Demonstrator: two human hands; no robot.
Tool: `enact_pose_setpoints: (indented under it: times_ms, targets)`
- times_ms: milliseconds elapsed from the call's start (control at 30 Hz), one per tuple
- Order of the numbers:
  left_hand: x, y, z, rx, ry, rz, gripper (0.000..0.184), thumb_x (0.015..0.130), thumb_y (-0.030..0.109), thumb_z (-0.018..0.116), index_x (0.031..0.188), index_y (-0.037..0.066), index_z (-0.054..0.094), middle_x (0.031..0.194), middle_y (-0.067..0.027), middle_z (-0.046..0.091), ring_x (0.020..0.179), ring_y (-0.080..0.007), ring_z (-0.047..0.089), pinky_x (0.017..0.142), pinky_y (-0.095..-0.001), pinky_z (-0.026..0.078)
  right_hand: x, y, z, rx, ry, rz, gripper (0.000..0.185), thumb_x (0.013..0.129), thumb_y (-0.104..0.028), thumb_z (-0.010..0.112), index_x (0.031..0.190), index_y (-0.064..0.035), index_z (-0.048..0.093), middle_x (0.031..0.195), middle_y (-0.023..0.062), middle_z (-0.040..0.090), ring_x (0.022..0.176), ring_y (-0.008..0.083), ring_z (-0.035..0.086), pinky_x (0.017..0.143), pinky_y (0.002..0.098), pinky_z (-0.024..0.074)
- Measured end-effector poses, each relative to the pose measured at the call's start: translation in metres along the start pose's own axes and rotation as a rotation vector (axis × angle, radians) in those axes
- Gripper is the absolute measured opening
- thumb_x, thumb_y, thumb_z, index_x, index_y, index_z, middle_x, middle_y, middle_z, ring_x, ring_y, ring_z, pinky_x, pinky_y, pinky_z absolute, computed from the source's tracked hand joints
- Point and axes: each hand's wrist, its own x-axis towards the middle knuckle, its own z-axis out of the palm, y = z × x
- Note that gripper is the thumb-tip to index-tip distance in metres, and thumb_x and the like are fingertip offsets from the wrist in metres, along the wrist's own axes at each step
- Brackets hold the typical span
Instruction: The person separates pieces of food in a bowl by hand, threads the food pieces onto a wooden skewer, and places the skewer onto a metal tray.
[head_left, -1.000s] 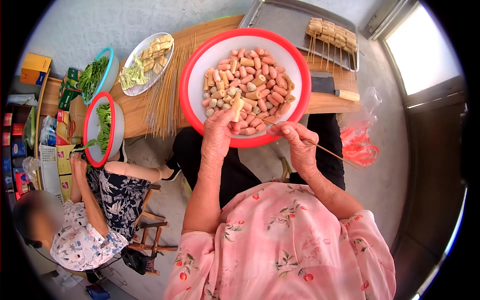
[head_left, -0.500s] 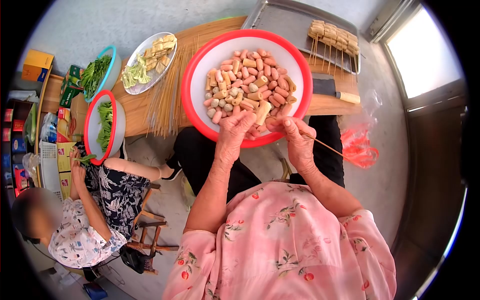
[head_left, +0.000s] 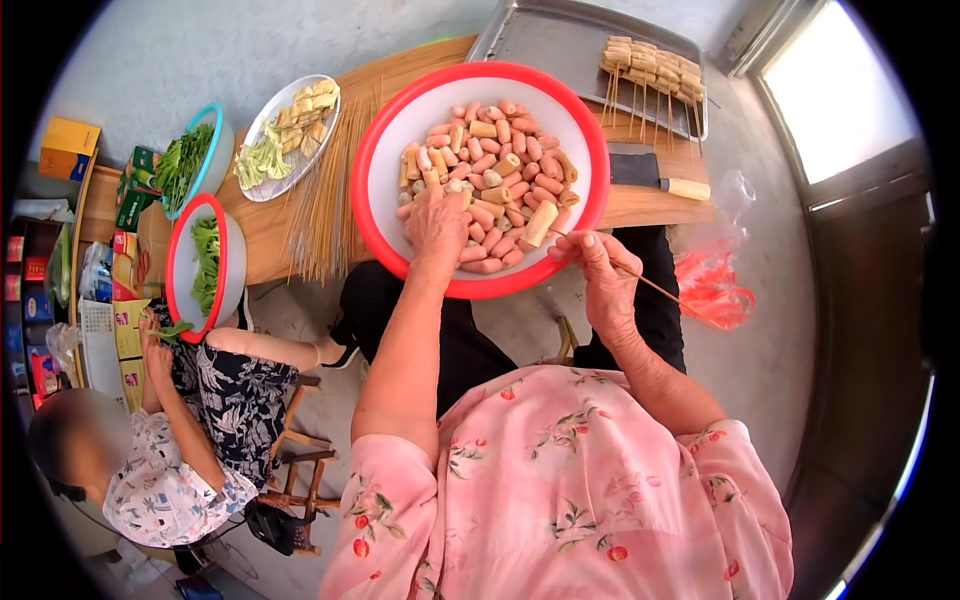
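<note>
A large red-rimmed white basin (head_left: 375,205) holds a heap of small pink sausages (head_left: 487,163), tan tube-shaped rolls and grey balls. My left hand (head_left: 438,225) reaches into the left side of the heap, fingers bent down and drawn together among the pieces; their tips are hidden. Over the front right rim, my right hand (head_left: 608,275) grips a thin wooden skewer (head_left: 655,287) between thumb and fingers. A pale tan roll (head_left: 539,223) sits on the skewer's tip, above the basin's contents.
Bare skewers (head_left: 335,190) lie left of the basin, beside an oval plate (head_left: 318,160) of cut food. A cleaver (head_left: 640,171) and a metal tray (head_left: 540,45) with filled skewers (head_left: 655,65) are to the right. A seated person (head_left: 175,450) handles greens by another red-rimmed basin (head_left: 240,260).
My left hand has left the roll near the skewer tip and moved left into the heap. The right hand still holds the skewer, with the roll on it.
</note>
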Motion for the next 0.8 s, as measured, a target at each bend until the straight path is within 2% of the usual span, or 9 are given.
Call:
enact_pose_setpoints:
  times_ms: [33,100,200,267,300,367,400,467,800]
  targets:
    - [0.003,-0.005,0.006,-0.013,0.028,0.02,0.025,0.072,0.013,0.068,0.097,0.009,0.066,0.098,-0.0139,0.056,0.089,-0.034,0.058,0.077,-0.0422,0.047,-0.001,-0.001,0.0,0.002,0.004,-0.002,0.03,0.09,-0.026,0.061,0.09,0.0036,0.066,0.082,0.0077,0.068,0.079,0.0115,0.061,0.078,0.0255,0.0467]
    - [0.005,-0.008,0.011,-0.025,0.054,0.044,0.026,0.072,0.013,0.068,0.097,0.009,0.066,0.098,-0.0134,0.056,0.085,-0.0343,0.059,0.074,-0.0425,0.048,-0.003,-0.004,0.002,0.028,-0.02,-0.022,0.031,0.093,-0.028,0.056,0.087,0.0007,0.065,0.081,0.006,0.067,0.076,0.0122,0.064,0.065,0.022,0.0404]
    - [0.003,-0.011,0.013,-0.042,0.117,0.01,0.025,0.071,0.012,0.068,0.096,0.01,0.066,0.096,-0.0141,0.058,0.08,-0.0346,0.06,0.07,-0.0416,0.049,-0.002,-0.001,0.001,0.078,-0.01,-0.016,0.031,0.092,-0.028,0.057,0.088,0.0012,0.065,0.081,0.0063,0.067,0.076,0.0127,0.064,0.067,0.0229,0.042]
    - [0.001,-0.021,0.024,-0.295,0.271,-0.003,0.021,0.077,0.012,0.066,0.097,0.007,0.065,0.089,-0.0122,0.061,0.076,-0.0266,0.062,0.065,-0.0351,0.05,-0.003,-0.001,0.0,0.101,-0.015,-0.02,0.031,0.092,-0.028,0.058,0.089,0.0016,0.065,0.081,0.0065,0.067,0.077,0.0134,0.064,0.069,0.0235,0.0435]
    - [0.0,-0.013,0.012,-0.295,0.271,0.0,0.021,0.077,0.012,0.066,0.097,0.007,0.065,0.089,-0.0122,0.061,0.076,-0.0266,0.062,0.065,-0.0351,0.05,-0.002,-0.001,0.0,0.124,-0.025,-0.023,0.031,0.092,-0.028,0.058,0.089,0.0019,0.065,0.081,0.0067,0.067,0.078,0.0142,0.064,0.071,0.0241,0.0449]
    - [-0.009,0.011,-0.026,-1.325,-0.175,-0.684,0.016,0.084,0.012,0.062,0.097,0.003,0.063,0.082,-0.0091,0.063,0.072,-0.0167,0.061,0.061,-0.0277,0.05,-0.005,-0.005,0.002,0.118,-0.046,-0.038,0.03,0.092,-0.027,0.058,0.09,0.0024,0.065,0.081,0.0074,0.067,0.078,0.0149,0.064,0.073,0.0252,0.0463]
    - [-0.015,0.012,-0.026,-1.323,-0.173,-0.685,0.016,0.084,0.012,0.062,0.097,0.003,0.063,0.082,-0.0091,0.063,0.072,-0.0167,0.061,0.061,-0.0277,0.05,-0.006,-0.008,0.003,0.111,-0.067,-0.054,0.03,0.092,-0.026,0.058,0.09,0.0029,0.065,0.082,0.0081,0.067,0.079,0.0156,0.064,0.076,0.0263,0.0476]
    - [-0.025,0.013,-0.027,-1.799,-0.122,-0.651,0.016,0.089,0.014,0.058,0.098,0.002,0.06,0.08,-0.0056,0.062,0.071,-0.0099,0.059,0.06,-0.0226,0.048,-0.008,-0.012,0.005,0.059,-0.095,-0.097,0.029,0.092,-0.025,0.058,0.09,0.0032,0.066,0.082,0.0088,0.067,0.079,0.0158,0.064,0.077,0.0269,0.0481]
    - [-0.041,0.02,-0.024,-2.065,-0.114,-0.737,0.016,0.089,0.013,0.058,0.101,0.002,0.059,0.082,-0.0038,0.063,0.07,-0.0109,0.059,0.057,-0.0233,0.047,-0.013,-0.019,0.013,0.036,-0.152,-0.132,0.027,0.09,-0.022,0.06,0.09,0.004,0.066,0.083,0.0105,0.068,0.079,0.0158,0.063,0.078,0.0279,0.049]
